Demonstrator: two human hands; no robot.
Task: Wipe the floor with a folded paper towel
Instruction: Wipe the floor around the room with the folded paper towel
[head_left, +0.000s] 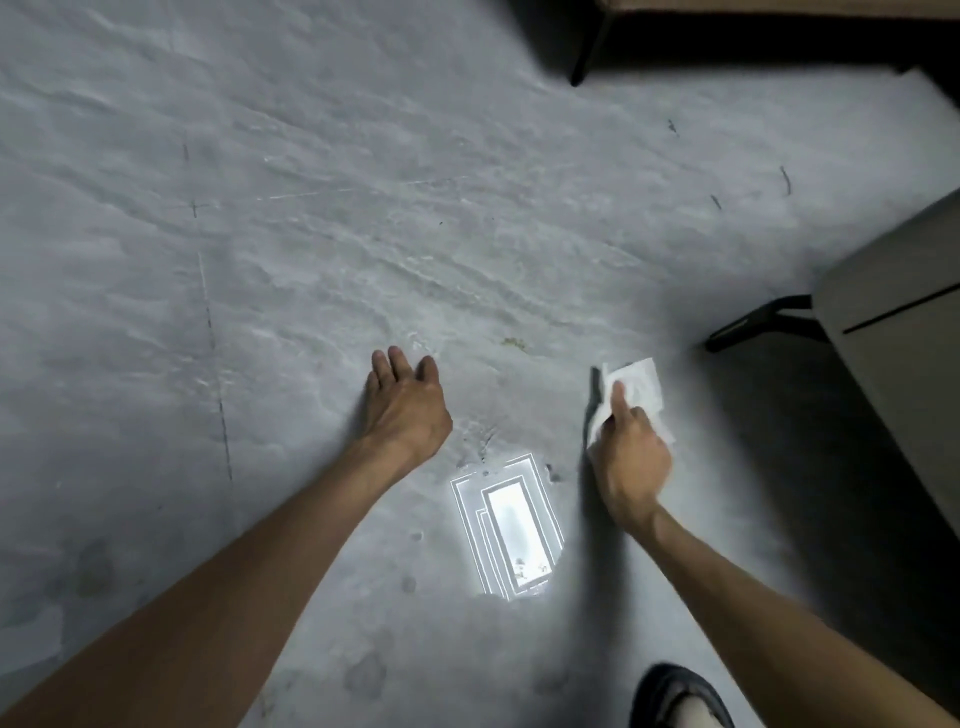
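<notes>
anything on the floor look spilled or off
A small yellowish-brown smudge sits on the grey floor, just beyond the paper towel held in the right hand. Dark scuff lines mark the floor farther off.

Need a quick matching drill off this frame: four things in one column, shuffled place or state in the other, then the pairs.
1. left hand
2. paper towel
3. yellowish spot
4. shoe

A. bottom edge of view
B. on the floor ahead, between the hands
C. empty, fingers spread
D. held by the right hand

Pairs: 1-C, 2-D, 3-B, 4-A
</notes>
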